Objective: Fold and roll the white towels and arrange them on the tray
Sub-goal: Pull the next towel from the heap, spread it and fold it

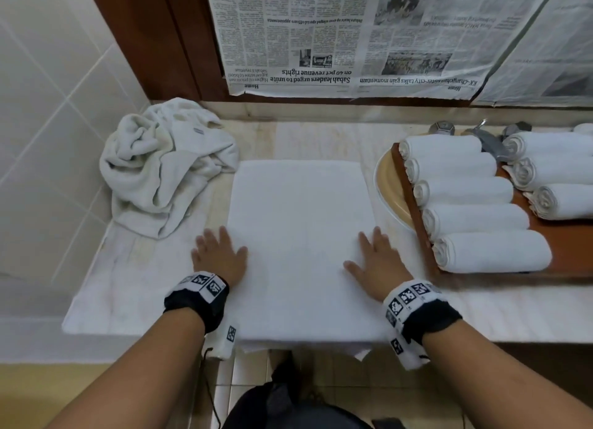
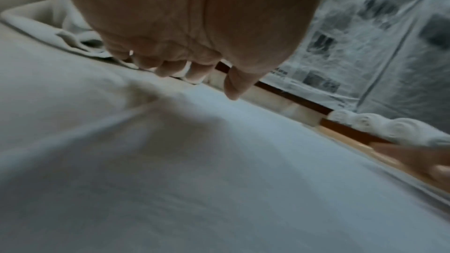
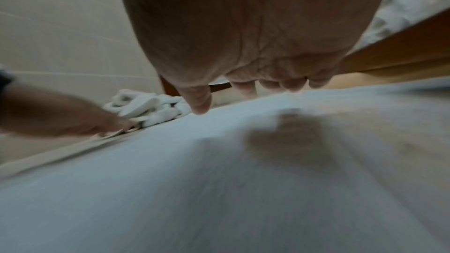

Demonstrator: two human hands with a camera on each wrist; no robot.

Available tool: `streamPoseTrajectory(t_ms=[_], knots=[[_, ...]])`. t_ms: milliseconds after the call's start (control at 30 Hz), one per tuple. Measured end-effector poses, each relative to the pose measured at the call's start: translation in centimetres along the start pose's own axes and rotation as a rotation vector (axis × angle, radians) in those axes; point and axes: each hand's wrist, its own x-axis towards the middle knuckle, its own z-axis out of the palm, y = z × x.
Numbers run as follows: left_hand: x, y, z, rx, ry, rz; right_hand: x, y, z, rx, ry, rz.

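A white towel (image 1: 301,236) lies spread flat on the counter in front of me, its near edge hanging over the counter front. My left hand (image 1: 219,255) rests flat on its left edge, fingers straight. My right hand (image 1: 377,258) lies flat on its right side, fingers spread. In the left wrist view the left hand (image 2: 192,26) hovers close over the towel (image 2: 219,180); in the right wrist view the right hand (image 3: 243,36) does the same over the towel (image 3: 219,180). A brown wooden tray (image 1: 414,204) at right carries several rolled white towels (image 1: 475,217).
A crumpled heap of white towels (image 1: 163,165) sits at the back left by the tiled wall. The tray lies over a beige basin (image 1: 388,185), with a metal tap (image 1: 487,140) behind. Newspaper (image 1: 353,37) covers the wall behind the counter.
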Motion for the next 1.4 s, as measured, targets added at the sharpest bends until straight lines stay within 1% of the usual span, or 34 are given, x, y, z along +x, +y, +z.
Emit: streamPoseTrajectory(t_ms=[33,67,100,133,167,200,233,267,333,367,400,433,467,500,533,567,600,633,667,733,767,800,933,1067,1133,1200,1300,1400], knots=[[-1.2,0.8,0.1,0.006,0.048,0.065,-1.1,-0.5,0.6,-0.011,0.037,-0.077],[-2.5,1.7,0.5,0.011,0.067,0.188,-2.5,-1.0,1.5,-0.029,0.045,-0.176],[-3.8,2.6,1.0,-0.006,0.031,0.329,-3.5,-1.3,2.4,-0.054,0.018,-0.265],[-4.7,3.1,1.8,-0.019,-0.051,0.444,-4.2,-1.3,3.4,-0.083,-0.027,-0.318],[-5.8,3.2,2.9,-0.007,-0.142,0.512,-4.9,-0.8,4.4,-0.105,-0.057,-0.323],[-6.4,2.7,3.9,0.032,-0.194,0.522,-5.2,0.1,5.0,-0.096,-0.058,-0.276],[-6.6,1.7,4.9,0.078,-0.182,0.473,-5.3,1.0,5.2,-0.067,-0.039,-0.193],[-6.7,0.6,5.6,0.103,-0.121,0.375,-5.5,1.9,5.1,-0.04,-0.019,-0.099],[-7.1,-1.4,6.1,0.063,0.01,0.115,-6.1,2.9,4.7,0.008,0.007,0.044],[-7.5,-1.9,6.1,0.006,0.054,0.025,-6.6,2.9,4.7,0.039,0.038,0.067],[-7.9,-2.2,6.3,-0.045,0.117,0.007,-7.2,2.6,4.8,0.064,0.082,0.045],[-8.6,-2.1,6.3,-0.084,0.204,0.068,-8.0,2.1,4.9,0.069,0.122,-0.019],[-9.1,-1.9,6.7,-0.114,0.282,0.197,-8.9,1.4,5.3,0.057,0.13,-0.113],[-9.7,-1.5,7.0,-0.148,0.307,0.352,-9.7,0.8,5.8,0.027,0.103,-0.212],[-10.1,-1.4,7.4,-0.163,0.258,0.475,-10.3,0.4,6.4,-0.011,0.06,-0.29],[-10.4,-1.4,7.8,-0.135,0.167,0.533,-10.7,0.4,7.1,-0.045,0.022,-0.33],[-10.3,-1.7,8.2,-0.066,0.094,0.531,-10.8,0.7,7.7,-0.06,0.014,-0.321],[-10.0,-2.2,8.5,0.004,0.07,0.498,-10.8,1.3,7.9,-0.037,0.051,-0.276],[-9.8,-2.7,8.4,0.033,0.088,0.458,-10.7,1.8,7.8,0.013,0.128,-0.218],[-9.6,-3.7,8.0,-0.005,0.133,0.422,-10.3,2.5,6.6,0.108,0.296,-0.104],[-9.6,-3.9,7.7,-0.032,0.147,0.421,-10.1,2.6,5.9,0.152,0.338,-0.05],[-9.7,-4.0,7.5,-0.056,0.159,0.411,-9.7,2.6,5.3,0.194,0.341,0.006],[-10.7,-3.2,6.6,-0.09,0.215,0.362,-8.8,1.7,4.4,0.259,0.264,0.199],[-11.2,-2.3,6.4,-0.047,0.237,0.346,-7.8,1.0,4.9,0.305,0.17,0.292],[-11.3,-2.0,6.3,-0.045,0.237,0.336,-7.4,1.0,4.8,0.331,0.137,0.292],[-11.4,-1.6,6.1,-0.051,0.221,0.324,-7.2,1.1,4.5,0.417,0.144,0.251],[-11.2,-1.0,6.1,-0.082,0.221,0.33,-7.4,1.7,4.4,0.642,0.158,0.222],[-10.8,-0.4,6.2,-0.096,0.235,0.389,-7.0,2.1,4.7,0.877,0.092,0.265]])
